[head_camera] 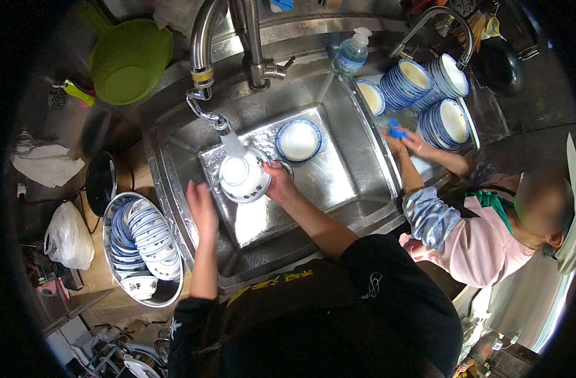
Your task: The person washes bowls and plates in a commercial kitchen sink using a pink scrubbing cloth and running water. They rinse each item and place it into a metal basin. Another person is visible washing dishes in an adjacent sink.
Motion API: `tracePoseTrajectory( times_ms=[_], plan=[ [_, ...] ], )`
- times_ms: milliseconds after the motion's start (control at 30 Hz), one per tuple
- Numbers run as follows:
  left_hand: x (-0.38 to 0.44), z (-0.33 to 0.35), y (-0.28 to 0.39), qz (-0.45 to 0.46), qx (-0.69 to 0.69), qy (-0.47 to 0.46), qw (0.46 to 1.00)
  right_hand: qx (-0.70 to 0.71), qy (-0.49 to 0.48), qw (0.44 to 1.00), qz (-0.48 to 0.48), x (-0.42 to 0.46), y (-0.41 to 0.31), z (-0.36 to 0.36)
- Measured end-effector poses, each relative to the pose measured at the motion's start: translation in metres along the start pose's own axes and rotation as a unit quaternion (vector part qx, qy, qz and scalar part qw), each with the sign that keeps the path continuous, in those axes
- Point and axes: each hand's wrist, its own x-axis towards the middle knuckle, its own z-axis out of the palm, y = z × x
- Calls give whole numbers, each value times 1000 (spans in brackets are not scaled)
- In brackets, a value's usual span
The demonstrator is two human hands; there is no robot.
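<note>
My right hand [280,183] grips the rim of an upturned white bowl [245,182] with dark markings, under water running from the steel faucet [203,61]. To the left of that bowl my left hand [203,208], slightly blurred, is raised over the sink's left side with nothing in it and its fingers apart. A second white bowl [298,140] with a blue rim lies on the floor of the stainless steel sink [311,189]. At the lower left, an oval metal basin [174,295] holds stacked blue-and-white bowls [150,236].
At right a co-worker [481,236] handles a blue cloth or sponge [397,129] in the adjoining basin, beside stacked bowls [406,82]. A soap pump bottle [351,52] stands behind the divider. A green plastic dipper [129,61] and a plastic bag [70,236] lie left.
</note>
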Motion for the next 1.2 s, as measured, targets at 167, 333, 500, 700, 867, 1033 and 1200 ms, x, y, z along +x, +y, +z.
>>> tracePoseTrajectory(
  times_ms=[167,333,500,700,867,1033,1200],
  plan=[
    [22,63,-22,-344,-508,-230,755,-34,4,998,-54,-5,-15,-6],
    [20,79,-38,-327,-532,-150,767,-334,268,903,-27,-6,-17,-13],
    [17,91,-46,-210,-389,-159,883,-584,99,755,-281,-9,49,13],
    [1,63,-51,-195,-336,-161,907,-790,-191,517,-270,2,39,39],
    [-4,34,-40,-262,-366,-246,858,-701,-123,688,142,75,-7,28],
    [7,43,-33,-261,-478,-108,832,-350,72,915,188,57,-1,-3],
    [6,80,-43,-97,-190,-145,966,-555,155,815,-67,13,61,4]
  ],
)
